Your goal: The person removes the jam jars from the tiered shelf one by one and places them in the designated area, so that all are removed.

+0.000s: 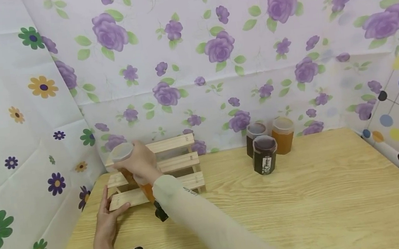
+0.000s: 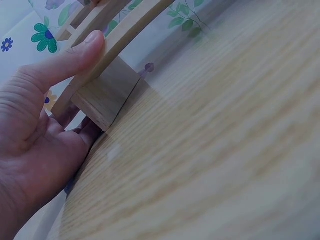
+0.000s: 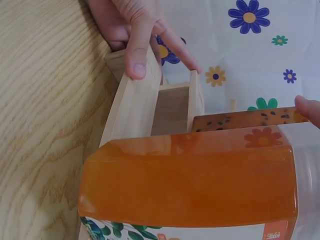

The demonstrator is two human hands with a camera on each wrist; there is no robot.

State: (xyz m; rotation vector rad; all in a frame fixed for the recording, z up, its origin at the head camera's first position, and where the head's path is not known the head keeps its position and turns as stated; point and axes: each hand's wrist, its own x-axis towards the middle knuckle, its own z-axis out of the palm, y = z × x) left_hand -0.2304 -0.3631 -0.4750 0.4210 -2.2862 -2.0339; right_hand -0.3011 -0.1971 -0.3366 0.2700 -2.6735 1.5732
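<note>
– What does the table (image 1: 319,205) look like from where you stand?
– Pale yellow, with wood grain running all over the top.
– And what's on it?
– Over on the left, towards the back, a wooden rack (image 1: 179,162), its light slats stepped one above another. Its foot sits right on the tabletop.
– Those jars further right?
– Three, standing upright in a cluster near the back edge. The front dark jar (image 1: 264,150) has a white label (image 1: 266,165). Behind it, to the left, there's a second dark jar (image 1: 251,145), partly hidden, and to the right an amber jar (image 1: 283,140).
</note>
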